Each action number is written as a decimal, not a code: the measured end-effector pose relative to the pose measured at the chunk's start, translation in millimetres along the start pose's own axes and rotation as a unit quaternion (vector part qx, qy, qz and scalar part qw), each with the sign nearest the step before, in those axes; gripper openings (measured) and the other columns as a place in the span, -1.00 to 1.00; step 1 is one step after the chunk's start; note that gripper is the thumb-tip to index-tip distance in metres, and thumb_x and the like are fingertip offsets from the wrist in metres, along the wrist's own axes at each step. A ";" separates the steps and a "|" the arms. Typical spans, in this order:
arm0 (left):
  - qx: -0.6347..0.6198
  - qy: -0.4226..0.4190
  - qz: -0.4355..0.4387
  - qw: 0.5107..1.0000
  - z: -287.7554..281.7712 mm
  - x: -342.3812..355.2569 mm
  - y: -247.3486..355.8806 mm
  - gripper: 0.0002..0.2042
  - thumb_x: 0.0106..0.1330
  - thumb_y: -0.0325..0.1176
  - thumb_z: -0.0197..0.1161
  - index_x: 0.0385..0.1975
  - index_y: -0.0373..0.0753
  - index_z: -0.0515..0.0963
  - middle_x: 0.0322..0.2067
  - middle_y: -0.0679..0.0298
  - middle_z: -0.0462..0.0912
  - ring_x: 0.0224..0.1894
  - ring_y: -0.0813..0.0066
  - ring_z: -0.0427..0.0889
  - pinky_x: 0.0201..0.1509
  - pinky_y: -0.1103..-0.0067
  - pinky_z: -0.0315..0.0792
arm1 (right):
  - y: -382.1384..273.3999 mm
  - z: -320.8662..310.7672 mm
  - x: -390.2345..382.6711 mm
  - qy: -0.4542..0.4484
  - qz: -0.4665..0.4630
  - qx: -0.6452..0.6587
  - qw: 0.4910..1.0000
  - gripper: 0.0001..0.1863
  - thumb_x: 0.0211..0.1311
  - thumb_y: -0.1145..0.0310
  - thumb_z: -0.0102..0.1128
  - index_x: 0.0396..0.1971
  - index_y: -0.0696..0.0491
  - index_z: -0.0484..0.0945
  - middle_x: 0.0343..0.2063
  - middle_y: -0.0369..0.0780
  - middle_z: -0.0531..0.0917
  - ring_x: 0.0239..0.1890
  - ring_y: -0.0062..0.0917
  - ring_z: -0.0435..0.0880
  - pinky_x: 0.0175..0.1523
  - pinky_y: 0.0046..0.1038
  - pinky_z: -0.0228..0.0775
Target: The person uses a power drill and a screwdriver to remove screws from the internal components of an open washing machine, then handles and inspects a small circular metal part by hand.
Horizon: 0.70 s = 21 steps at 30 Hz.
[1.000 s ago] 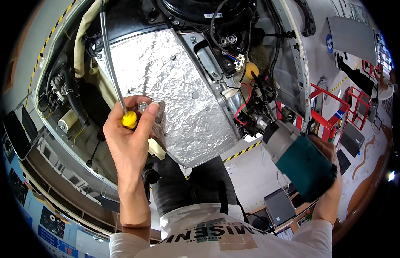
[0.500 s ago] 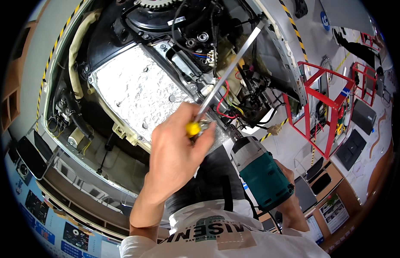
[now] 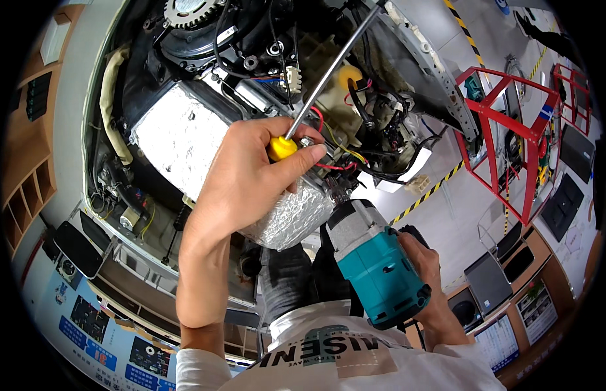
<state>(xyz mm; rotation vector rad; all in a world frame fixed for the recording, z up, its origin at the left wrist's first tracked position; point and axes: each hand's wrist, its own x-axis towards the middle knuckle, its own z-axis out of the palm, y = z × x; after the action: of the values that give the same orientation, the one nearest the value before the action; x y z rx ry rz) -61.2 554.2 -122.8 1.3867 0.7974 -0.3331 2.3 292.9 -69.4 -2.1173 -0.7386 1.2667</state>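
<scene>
My left hand (image 3: 241, 173) is closed round a screwdriver (image 3: 335, 68) with a yellow handle and a long metal shaft. The shaft slants up to the right, its far end near the metal rim of an opened machine (image 3: 179, 120). Something small and shiny shows beside my left thumb; I cannot make out what it is. My right hand (image 3: 421, 264) grips a teal and grey power drill (image 3: 375, 257) from the right side. The drill's chuck points up toward the machine, beside a foil-wrapped block (image 3: 293, 218) under my left hand. Whether its tip touches anything is unclear.
Loose red, yellow and black wires (image 3: 355, 156) hang at the machine's right side. A beige padded hose (image 3: 107, 107) runs along its left. Red metal frames (image 3: 531, 137) stand on the floor to the right, past yellow-black tape (image 3: 430, 192). Chairs (image 3: 78, 247) are at lower left.
The view has shifted over the machine, showing more of the foil-wrapped block. Both hands still hold their tools; the drill appears farther left, and my left hand sits slightly higher in view.
</scene>
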 end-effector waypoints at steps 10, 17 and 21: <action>-0.030 -0.052 0.013 0.998 -9.4 -1.2 -0.7 -0.75 0.25 -0.32 0.32 -0.27 -0.41 0.57 -0.59 0.34 0.56 -0.59 0.69 0.55 -0.59 0.77 0.34 | 0.6 3.5 8.6 0.021 0.018 0.017 0.999 -0.32 -0.24 0.35 0.47 0.00 0.18 0.46 -0.35 -0.07 0.65 -0.38 -0.26 0.69 -0.28 -0.40 0.52; -0.104 -0.089 -0.018 0.990 -18.9 0.0 2.8 -0.71 0.27 -0.27 0.30 -0.26 -0.43 0.53 -0.51 0.26 0.58 -0.60 0.62 0.61 -0.63 0.75 0.38 | 2.5 5.6 18.1 0.020 0.017 0.036 0.999 -0.30 -0.28 0.33 0.49 0.00 0.17 0.47 -0.31 -0.07 0.66 -0.34 -0.26 0.70 -0.21 -0.40 0.52; -0.222 -0.103 -0.054 0.968 -24.3 -0.8 -11.6 -0.69 0.29 -0.27 0.24 -0.23 -0.48 0.49 -0.24 0.05 0.60 -0.65 0.47 0.64 -0.67 0.70 0.45 | 7.4 0.2 13.5 0.007 0.059 0.090 0.994 -0.31 -0.30 0.34 0.49 -0.02 0.19 0.49 -0.30 -0.08 0.66 -0.31 -0.33 0.71 -0.17 -0.44 0.52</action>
<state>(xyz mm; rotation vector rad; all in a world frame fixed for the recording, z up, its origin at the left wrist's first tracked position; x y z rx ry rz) -76.5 574.9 -130.4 0.8765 0.7224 -0.3521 8.8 297.2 -82.7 -2.0457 -0.4794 1.3259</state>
